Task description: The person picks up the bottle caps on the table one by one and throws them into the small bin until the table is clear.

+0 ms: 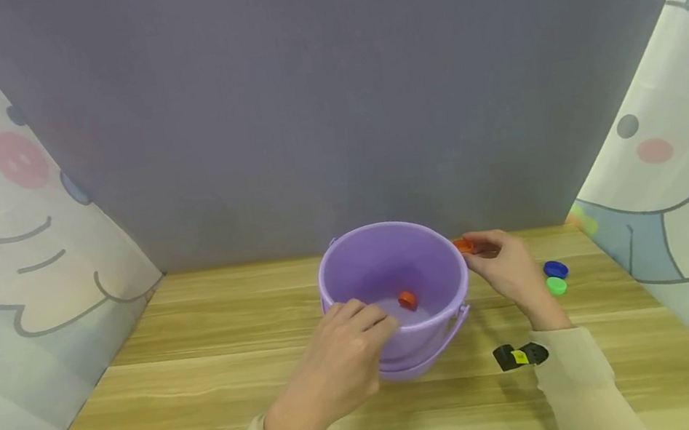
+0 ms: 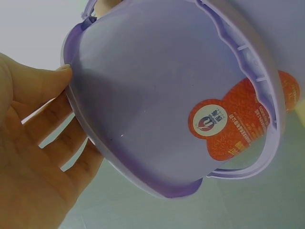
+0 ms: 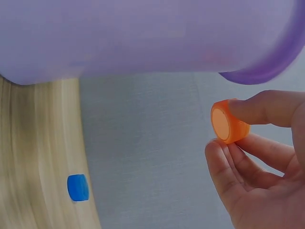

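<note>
A purple bucket (image 1: 403, 346) stands upright on the wooden table, and its handle hangs down along the side. My left hand (image 1: 347, 350) grips the near rim; the left wrist view shows the thumb (image 2: 45, 81) on that rim. Beside the bucket's right rim, my right hand (image 1: 507, 269) pinches an orange bottle cap (image 3: 229, 121) between thumb and fingers, outside the bucket and apart from it. On the bucket's floor lies an orange-red cap (image 1: 406, 300). To the right of my right hand, a dark blue cap (image 1: 556, 270) and a green cap (image 1: 556, 286) lie close together.
The light wood table (image 1: 220, 365) runs back to a grey panel (image 1: 328, 100). Cartoon-printed cloths (image 1: 29, 274) line the left and right sides. A red label (image 2: 238, 119) is on the bucket's outside, partly behind the handle.
</note>
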Demonstrator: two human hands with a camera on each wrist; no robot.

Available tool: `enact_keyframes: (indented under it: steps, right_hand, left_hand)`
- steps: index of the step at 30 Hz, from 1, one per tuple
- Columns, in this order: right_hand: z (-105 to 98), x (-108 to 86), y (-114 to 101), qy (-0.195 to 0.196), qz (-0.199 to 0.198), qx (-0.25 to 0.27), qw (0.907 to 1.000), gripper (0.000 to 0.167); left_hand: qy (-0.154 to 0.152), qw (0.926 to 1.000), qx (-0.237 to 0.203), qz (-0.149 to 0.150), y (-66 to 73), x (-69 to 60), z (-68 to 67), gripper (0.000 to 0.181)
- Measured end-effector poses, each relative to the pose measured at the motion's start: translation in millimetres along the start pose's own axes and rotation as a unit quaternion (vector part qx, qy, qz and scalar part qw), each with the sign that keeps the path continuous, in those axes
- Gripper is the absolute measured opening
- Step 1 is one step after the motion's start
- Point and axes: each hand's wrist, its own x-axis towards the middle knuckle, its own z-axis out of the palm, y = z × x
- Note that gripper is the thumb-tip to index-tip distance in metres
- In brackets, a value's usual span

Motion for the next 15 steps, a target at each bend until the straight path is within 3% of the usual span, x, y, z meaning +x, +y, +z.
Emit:
enact_keyframes:
  steps: [15]
  right_hand:
    - [-3.3, -4.1, -8.0, 0.024, -0.023, 0.023, 0.9992, 0.051]
  left_hand:
    - [-0.001, 1.0000, -0.003, 0.000, 0.2, -0.5, 0.2, 0.032]
